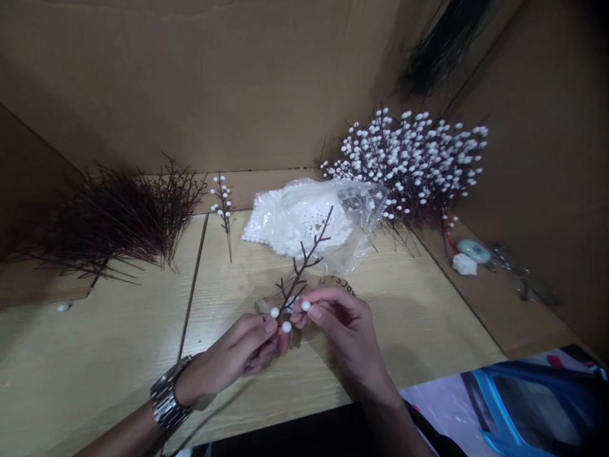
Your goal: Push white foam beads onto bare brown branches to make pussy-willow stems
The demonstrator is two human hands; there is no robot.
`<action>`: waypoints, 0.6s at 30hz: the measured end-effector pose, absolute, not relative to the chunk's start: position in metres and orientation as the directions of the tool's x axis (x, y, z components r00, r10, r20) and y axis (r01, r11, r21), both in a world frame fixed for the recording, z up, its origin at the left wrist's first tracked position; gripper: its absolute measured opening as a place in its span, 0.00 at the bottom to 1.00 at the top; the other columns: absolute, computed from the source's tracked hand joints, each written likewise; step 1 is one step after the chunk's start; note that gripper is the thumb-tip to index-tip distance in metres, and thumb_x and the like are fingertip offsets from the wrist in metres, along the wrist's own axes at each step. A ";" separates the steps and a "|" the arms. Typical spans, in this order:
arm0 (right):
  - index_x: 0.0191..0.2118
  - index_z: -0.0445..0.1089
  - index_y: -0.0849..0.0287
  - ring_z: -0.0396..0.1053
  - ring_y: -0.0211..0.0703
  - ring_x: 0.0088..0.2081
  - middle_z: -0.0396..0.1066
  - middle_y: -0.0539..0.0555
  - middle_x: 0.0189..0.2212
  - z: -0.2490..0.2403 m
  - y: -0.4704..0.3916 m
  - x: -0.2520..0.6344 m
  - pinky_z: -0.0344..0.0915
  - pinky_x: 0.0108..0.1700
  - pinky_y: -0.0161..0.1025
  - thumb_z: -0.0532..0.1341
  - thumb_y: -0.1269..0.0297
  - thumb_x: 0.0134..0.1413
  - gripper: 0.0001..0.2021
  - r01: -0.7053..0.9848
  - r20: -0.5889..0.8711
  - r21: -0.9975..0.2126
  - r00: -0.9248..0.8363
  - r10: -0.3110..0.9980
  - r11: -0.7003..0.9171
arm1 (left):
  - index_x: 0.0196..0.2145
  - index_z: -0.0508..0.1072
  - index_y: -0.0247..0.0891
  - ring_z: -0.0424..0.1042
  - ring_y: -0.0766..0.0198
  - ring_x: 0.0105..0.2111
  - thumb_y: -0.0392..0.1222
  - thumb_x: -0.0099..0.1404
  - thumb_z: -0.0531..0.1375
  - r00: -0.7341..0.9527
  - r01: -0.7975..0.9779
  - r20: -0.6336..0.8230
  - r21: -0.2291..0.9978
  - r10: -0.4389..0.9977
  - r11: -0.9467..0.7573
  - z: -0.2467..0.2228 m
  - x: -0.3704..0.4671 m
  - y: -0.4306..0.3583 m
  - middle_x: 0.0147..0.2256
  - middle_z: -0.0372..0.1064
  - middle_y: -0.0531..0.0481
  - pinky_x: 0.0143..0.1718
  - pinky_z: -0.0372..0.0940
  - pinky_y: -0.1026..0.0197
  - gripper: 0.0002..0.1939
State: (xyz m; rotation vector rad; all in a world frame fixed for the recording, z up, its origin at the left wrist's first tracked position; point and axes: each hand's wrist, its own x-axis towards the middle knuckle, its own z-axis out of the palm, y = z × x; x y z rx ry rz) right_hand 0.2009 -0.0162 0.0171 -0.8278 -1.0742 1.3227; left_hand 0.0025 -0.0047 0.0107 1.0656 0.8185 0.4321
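My left hand [257, 343], with a metal watch [169, 393] at the wrist, is closed around the lower part of a brown artificial twig [304, 263]. Two white beads [286, 327] sit low on this twig, beside my left fingertips. Thumb and forefinger of my right hand [340, 324] pinch another white bead [306, 306] close to the twig's lower side shoots; whether it touches a shoot I cannot tell. The upper shoots of the twig are bare. Just beyond the twig lies a clear plastic bag [304, 219] full of white beads.
Bare twigs [118, 216] are heaped at the left; a single beaded twig [221, 203] lies beside them. Many white-beaded twigs [413, 158] are piled at the back right. Cardboard walls [190, 82] surround the table [419, 317]. A pale green oval object [473, 251] lies at the right.
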 end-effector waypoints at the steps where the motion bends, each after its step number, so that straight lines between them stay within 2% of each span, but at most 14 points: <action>1: 0.41 0.79 0.50 0.77 0.36 0.32 0.80 0.48 0.32 0.017 -0.016 0.202 0.74 0.36 0.34 0.65 0.70 0.60 0.07 -0.355 0.127 -0.930 -0.076 0.989 0.093 | 0.34 0.73 0.36 0.53 0.68 0.21 0.56 0.74 0.50 0.633 0.107 -0.370 0.912 0.680 0.397 0.013 0.002 -0.005 0.23 0.54 0.56 0.22 0.48 0.63 0.23; 4: 0.41 0.79 0.50 0.78 0.36 0.32 0.81 0.48 0.32 0.017 -0.016 0.204 0.74 0.37 0.33 0.66 0.68 0.60 0.06 -0.390 0.103 -0.918 -0.080 0.991 0.064 | 0.37 0.73 0.37 0.61 0.65 0.23 0.55 0.76 0.47 0.624 0.203 -0.320 0.947 0.713 0.247 0.019 -0.001 -0.007 0.26 0.61 0.53 0.27 0.59 0.62 0.22; 6: 0.40 0.79 0.51 0.78 0.36 0.32 0.81 0.49 0.32 0.018 -0.015 0.204 0.74 0.37 0.33 0.67 0.67 0.59 0.05 -0.397 0.083 -0.916 -0.068 0.994 0.049 | 0.44 0.72 0.39 0.64 0.65 0.25 0.54 0.75 0.49 0.637 0.208 -0.252 0.966 0.728 0.152 0.022 -0.002 -0.007 0.31 0.65 0.51 0.30 0.62 0.61 0.19; 9: 0.39 0.79 0.51 0.78 0.36 0.31 0.81 0.49 0.31 0.020 -0.014 0.205 0.75 0.37 0.33 0.67 0.67 0.59 0.04 -0.382 0.064 -0.923 -0.064 0.996 0.035 | 0.54 0.68 0.44 0.68 0.61 0.34 0.55 0.73 0.54 0.631 0.140 -0.127 0.989 0.766 0.049 0.024 -0.004 -0.003 0.40 0.68 0.48 0.36 0.66 0.60 0.19; 11: 0.39 0.79 0.52 0.78 0.36 0.31 0.81 0.49 0.30 0.021 -0.014 0.206 0.75 0.37 0.32 0.67 0.67 0.59 0.04 -0.362 0.062 -0.932 -0.064 0.996 0.035 | 0.57 0.65 0.45 0.69 0.56 0.41 0.57 0.72 0.54 0.609 0.050 -0.087 0.996 0.789 0.071 0.023 -0.005 0.001 0.45 0.69 0.46 0.40 0.67 0.58 0.22; 15: 0.40 0.78 0.52 0.79 0.37 0.32 0.81 0.49 0.30 0.022 -0.015 0.205 0.76 0.37 0.34 0.66 0.67 0.59 0.04 -0.330 0.036 -0.944 -0.086 0.996 0.005 | 0.53 0.71 0.42 0.70 0.54 0.47 0.58 0.72 0.53 0.565 -0.003 -0.090 0.994 0.820 0.112 0.028 -0.005 0.007 0.46 0.72 0.45 0.48 0.65 0.56 0.21; 18: 0.39 0.78 0.53 0.79 0.38 0.31 0.81 0.50 0.29 0.021 -0.015 0.203 0.76 0.36 0.34 0.67 0.66 0.58 0.04 -0.311 0.009 -0.950 -0.131 0.991 -0.032 | 0.46 0.74 0.40 0.72 0.57 0.43 0.54 0.70 0.59 0.532 0.044 -0.118 0.993 0.838 0.112 0.036 -0.002 0.006 0.42 0.74 0.47 0.46 0.65 0.58 0.16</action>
